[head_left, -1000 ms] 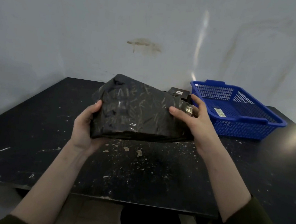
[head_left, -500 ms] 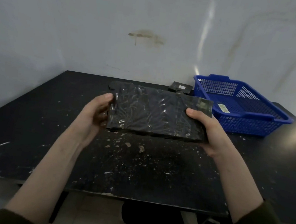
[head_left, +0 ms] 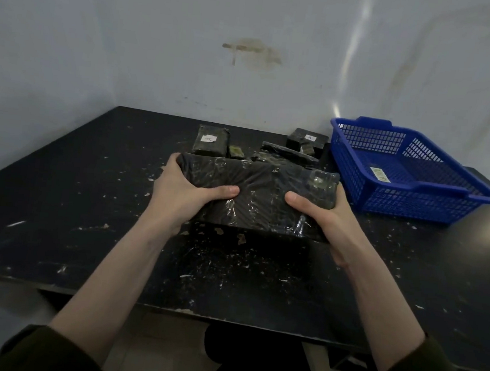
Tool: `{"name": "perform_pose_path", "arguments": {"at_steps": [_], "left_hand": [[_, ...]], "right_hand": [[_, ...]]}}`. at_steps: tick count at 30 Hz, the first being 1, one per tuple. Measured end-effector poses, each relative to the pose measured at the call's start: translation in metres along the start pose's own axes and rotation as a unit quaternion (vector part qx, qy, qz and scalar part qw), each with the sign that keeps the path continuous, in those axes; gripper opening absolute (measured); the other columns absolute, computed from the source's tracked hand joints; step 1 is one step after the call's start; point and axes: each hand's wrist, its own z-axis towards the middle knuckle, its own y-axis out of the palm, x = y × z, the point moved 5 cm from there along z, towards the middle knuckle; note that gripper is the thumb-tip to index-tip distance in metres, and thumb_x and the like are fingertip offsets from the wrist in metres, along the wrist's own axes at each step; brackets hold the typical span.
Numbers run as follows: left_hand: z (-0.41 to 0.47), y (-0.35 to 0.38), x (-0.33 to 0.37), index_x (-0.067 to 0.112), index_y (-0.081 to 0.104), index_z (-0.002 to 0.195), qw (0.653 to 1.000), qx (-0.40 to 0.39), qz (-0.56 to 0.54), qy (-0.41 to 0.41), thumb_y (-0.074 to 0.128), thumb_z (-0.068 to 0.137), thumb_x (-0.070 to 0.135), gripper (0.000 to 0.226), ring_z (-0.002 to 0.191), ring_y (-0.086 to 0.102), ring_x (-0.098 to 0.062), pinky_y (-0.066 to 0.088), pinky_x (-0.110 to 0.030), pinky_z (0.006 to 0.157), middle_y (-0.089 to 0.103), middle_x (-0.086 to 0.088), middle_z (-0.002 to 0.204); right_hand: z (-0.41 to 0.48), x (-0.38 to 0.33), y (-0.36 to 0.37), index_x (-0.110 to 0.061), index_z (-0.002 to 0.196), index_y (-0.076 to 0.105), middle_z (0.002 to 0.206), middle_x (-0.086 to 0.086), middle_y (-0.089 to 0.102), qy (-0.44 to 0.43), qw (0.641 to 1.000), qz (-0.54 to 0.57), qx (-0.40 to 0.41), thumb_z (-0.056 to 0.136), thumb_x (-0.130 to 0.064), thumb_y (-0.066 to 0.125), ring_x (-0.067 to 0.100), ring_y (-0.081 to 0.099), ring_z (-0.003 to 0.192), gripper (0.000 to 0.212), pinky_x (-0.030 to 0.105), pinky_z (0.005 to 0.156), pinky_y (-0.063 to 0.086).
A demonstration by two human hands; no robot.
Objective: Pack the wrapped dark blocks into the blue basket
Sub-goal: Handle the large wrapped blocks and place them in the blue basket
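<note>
A: Where's the block (head_left: 261,193)?
B: Centre frame, left hand (head_left: 182,197) and right hand (head_left: 324,220) gripping its ends.
A: Advice?
B: Carry it level; lower it flat into the basket (head_left: 415,204), centre right.

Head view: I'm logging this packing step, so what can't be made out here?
Large wrapped block underside, head view: hidden by itself, left hand and right hand.
Flat wrapped piece behind it: near edge covered by that block.
Blue basket label: too small to read.
</note>
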Motion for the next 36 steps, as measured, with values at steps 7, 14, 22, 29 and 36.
{"name": "perform_pose_path", "arguments": {"at_steps": [7, 14, 22, 29, 36], "left_hand": [[-0.01, 0.004, 0.0, 0.028, 0.049, 0.123, 0.999, 0.014, 0.032, 0.026, 0.097, 0.044, 0.038, 0.094, 0.108, 0.059, -0.012, 0.05, -0.038, 0.1, 0.059, 0.011, 0.115], [-0.014, 0.008, -0.004, 0.028, 0.013, 0.154, 0.996, -0.089, -0.011, 0.011, 0.09, 0.04, 0.06, 0.141, 0.135, 0.04, -0.013, 0.029, -0.039, 0.118, 0.041, 0.006, 0.146], [-0.014, 0.007, 0.0, 0.013, 0.053, 0.137, 0.94, -0.198, -0.263, -0.089, 0.06, 0.085, 0.053, 0.066, 0.124, 0.059, -0.027, 0.044, -0.044, 0.103, 0.064, -0.009, 0.132], [-0.012, 0.006, -0.005, 0.027, 0.049, 0.133, 0.972, -0.125, -0.171, -0.104, 0.094, 0.047, 0.026, 0.097, 0.106, 0.068, -0.023, 0.059, -0.048, 0.077, 0.067, -0.002, 0.122], [-0.015, 0.006, -0.005, 0.019, 0.052, 0.13, 0.998, -0.037, -0.052, -0.004, 0.098, 0.036, 0.036, 0.106, 0.105, 0.068, -0.015, 0.055, -0.04, 0.095, 0.069, 0.003, 0.117]], "right_hand": [[0.001, 0.008, -0.001, -0.033, 0.128, 0.052, 0.121, -0.008, 0.066, -0.027, 0.999, 0.024, 0.036, 0.03, -0.04, 0.096, 0.013, 0.064, 0.112, 0.109, 0.042, 0.103, 0.051], [-0.004, 0.011, -0.013, -0.059, 0.126, 0.04, 0.142, -0.009, 0.046, -0.124, 0.991, -0.038, 0.018, 0.037, -0.053, 0.096, 0.012, 0.049, 0.13, 0.105, 0.047, 0.111, 0.043], [-0.021, -0.004, -0.019, -0.03, 0.142, 0.03, 0.147, -0.002, 0.037, -0.299, 0.949, -0.099, 0.015, 0.054, -0.03, 0.096, 0.012, 0.042, 0.138, 0.11, 0.043, 0.115, 0.04], [-0.023, -0.012, -0.016, -0.037, 0.153, 0.015, 0.156, -0.011, 0.03, -0.278, 0.956, -0.085, -0.05, 0.057, -0.047, 0.091, 0.013, 0.04, 0.142, 0.124, 0.034, 0.114, 0.04], [-0.01, -0.014, -0.016, -0.049, 0.155, 0.003, 0.163, -0.006, 0.024, -0.105, 0.994, -0.038, -0.009, 0.047, -0.063, 0.087, 0.018, 0.035, 0.144, 0.137, 0.05, 0.12, 0.028]]}}
